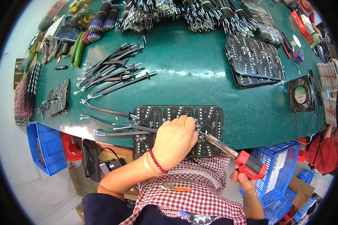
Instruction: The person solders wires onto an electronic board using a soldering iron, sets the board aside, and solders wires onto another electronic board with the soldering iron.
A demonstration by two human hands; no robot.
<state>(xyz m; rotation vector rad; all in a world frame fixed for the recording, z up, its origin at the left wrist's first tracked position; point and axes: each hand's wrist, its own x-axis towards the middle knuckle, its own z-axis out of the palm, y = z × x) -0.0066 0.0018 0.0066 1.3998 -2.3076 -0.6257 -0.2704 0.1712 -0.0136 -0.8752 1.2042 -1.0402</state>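
Note:
My left hand (175,140) is closed over a panel of black circuit boards (150,113) at the table's near edge. A black-sleeved cable (137,133) runs in under its curled fingers, whose tips are partly hidden. My right hand (245,183) grips the red handle of a soldering iron (251,164). The iron's metal barrel points left, with its tip at the right-hand board, close to my left fingers. Two more cables, one of them a sleeved cable (112,110), reach the panel's left board, their loose wire ends pointing left.
Sleeved cables (114,71) lie in a heap beyond the panel. Stacked boards (248,62) stand at the far right, near a black fan (301,93). Wire bundles (210,15) line the back, with cucumbers (78,50) at left. Blue crates (278,165) stand below the table's right edge.

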